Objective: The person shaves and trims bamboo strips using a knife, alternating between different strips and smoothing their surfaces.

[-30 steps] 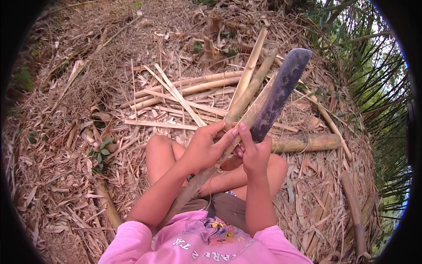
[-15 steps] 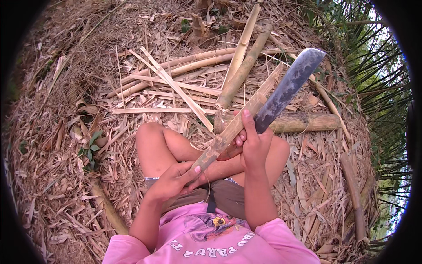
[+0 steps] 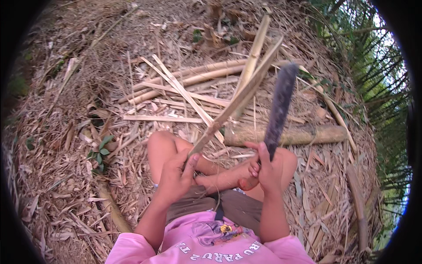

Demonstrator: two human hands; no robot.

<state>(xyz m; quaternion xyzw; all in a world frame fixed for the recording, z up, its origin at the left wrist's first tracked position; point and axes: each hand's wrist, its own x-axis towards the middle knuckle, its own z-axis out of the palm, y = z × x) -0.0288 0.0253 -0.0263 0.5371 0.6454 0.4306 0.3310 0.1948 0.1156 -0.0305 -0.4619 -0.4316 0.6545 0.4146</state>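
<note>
My left hand [image 3: 178,172] is closed around the lower end of a split bamboo strip [image 3: 226,113], which slants up and away to the right. Its far end reaches over the other bamboo lying on the ground. My right hand [image 3: 265,169] grips a machete [image 3: 281,103] by its handle, whose reddish end shows below the fist. The dark, broad blade points up and away, blurred by motion, to the right of the strip and apart from it. My right index finger sticks out toward the left. Both hands are above my crossed legs.
A thick bamboo log [image 3: 290,135] lies crosswise just past my knees. Several pale split strips [image 3: 184,92] and longer bamboo poles [image 3: 211,77] are beyond it. Dry leaves and husks cover the ground. Another bamboo piece [image 3: 113,207] lies at my left, and green bamboo [image 3: 387,88] stands at the right.
My right hand has let go of the bamboo strip and moved down and right with the machete. My left hand has raised the strip, which now shows more edge-on.
</note>
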